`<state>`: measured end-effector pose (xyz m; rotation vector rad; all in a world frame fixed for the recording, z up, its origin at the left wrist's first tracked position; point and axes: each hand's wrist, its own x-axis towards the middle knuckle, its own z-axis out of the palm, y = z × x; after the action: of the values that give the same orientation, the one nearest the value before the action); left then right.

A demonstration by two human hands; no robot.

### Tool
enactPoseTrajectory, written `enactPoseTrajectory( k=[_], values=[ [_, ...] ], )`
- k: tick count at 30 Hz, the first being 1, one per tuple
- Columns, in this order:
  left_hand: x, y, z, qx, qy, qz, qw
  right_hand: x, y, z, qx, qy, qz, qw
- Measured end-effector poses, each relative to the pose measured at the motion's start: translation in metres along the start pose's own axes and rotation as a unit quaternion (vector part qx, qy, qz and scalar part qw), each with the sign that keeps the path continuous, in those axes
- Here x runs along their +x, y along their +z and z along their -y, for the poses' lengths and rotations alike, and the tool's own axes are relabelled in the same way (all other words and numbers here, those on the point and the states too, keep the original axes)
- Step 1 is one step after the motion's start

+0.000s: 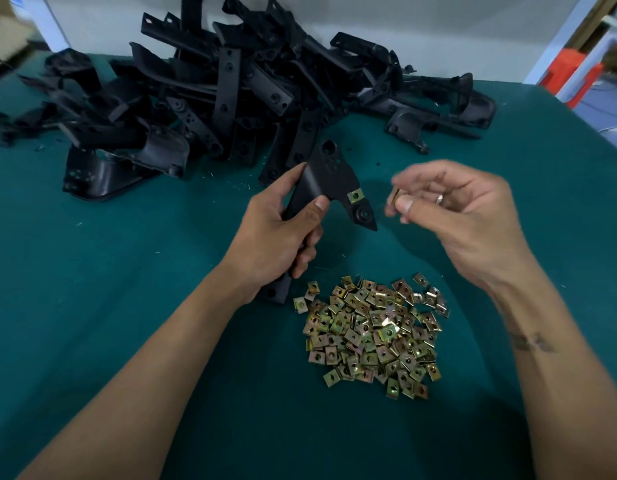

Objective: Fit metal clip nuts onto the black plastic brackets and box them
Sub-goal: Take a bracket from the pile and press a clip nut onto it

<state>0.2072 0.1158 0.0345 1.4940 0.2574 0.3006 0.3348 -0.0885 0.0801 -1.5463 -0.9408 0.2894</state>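
A: What are the hands holding?

B: The left hand has its fingers and thumb wrapped around a black bracket. It holds the bracket up, just over the green table. The right hand pinches one small clip nut between its thumb and fingertips. That hand looks a bit blurry.

A: Are the nut and the bracket touching?

B: No. The nut is just beside the pointy end of the bracket, but there is a little gap.

A: Is there a nut on the bracket?

B: Yes. One fitted nut sits on the bracket, near the pointy end, right above a round hole.

A: Where are the other nuts?

B: A pile of clip nuts lies on the table, close to the person and between the two arms. They look gold and shiny.

A: And the other brackets?

B: A big heap of black brackets lies at the far side of the table, by a white wall. They lie all crisscross on each other.

A: Anything else?

B: There is a ring on a finger of the right hand, and something orange stands far off on the right.
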Motion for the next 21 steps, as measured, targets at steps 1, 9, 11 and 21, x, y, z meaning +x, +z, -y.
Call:
enactPoseTrajectory(
  k=[1, 9, 11, 21],
  values=[
    [0.000, -0.001, 0.000, -0.001, -0.002, 0.003, 1.000, 0.001, 0.006, -0.003, 0.024, -0.014, -0.027, 0.999],
    [-0.002, -0.008, -0.003, 0.000, -0.009, 0.111, 0.994, 0.003, 0.049, -0.013, 0.030, -0.034, -0.231, 0.972],
    [-0.002, -0.008, -0.002, -0.001, -0.012, 0.117, 0.993, 0.001, 0.051, -0.010, 0.041, -0.035, -0.222, 0.973],
    [0.000, -0.006, -0.002, -0.006, -0.013, 0.116, 0.993, 0.002, 0.048, -0.003, 0.074, -0.056, -0.169, 0.981]
  ],
)
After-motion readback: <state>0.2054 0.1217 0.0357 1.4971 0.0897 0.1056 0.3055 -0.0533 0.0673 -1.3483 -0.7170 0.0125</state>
